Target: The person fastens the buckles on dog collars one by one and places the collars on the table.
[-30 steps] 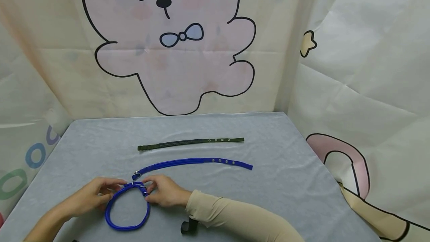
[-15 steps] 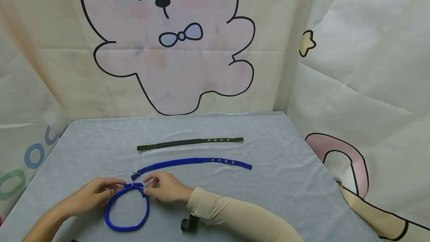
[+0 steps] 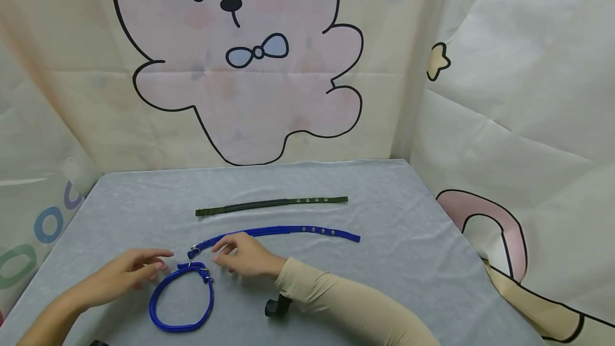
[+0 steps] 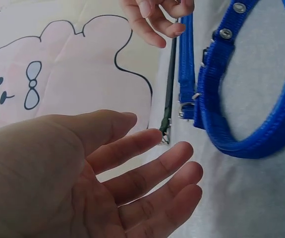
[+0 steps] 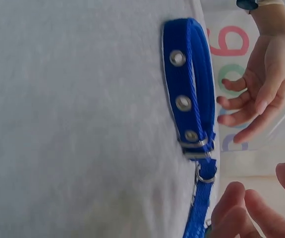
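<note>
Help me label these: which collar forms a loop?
The blue collar lowest in the head view: it curves into a ring, while the other blue collar and the green one lie stretched out.

1. Worktop [image 3: 408,276], covered in a pale grey-blue cloth.
2. Cream back sheet [image 3: 384,132], creased, hanging behind the worktop's far edge.
3. Pink bear print [image 3: 269,95], outlined in black, on that sheet above the worktop, with a pale blue bow tie [image 3: 258,52].
4. Whitish right sheet [image 3: 528,84], wrinkled, beside the worktop's right edge; it bears a yellow star [image 3: 438,62] above the worktop's level and a pink arch [image 3: 499,215] near that edge.
5. Left sheet [image 3: 43,132] beside the worktop's left edge, printed with coloured rings [image 3: 38,226].
</note>
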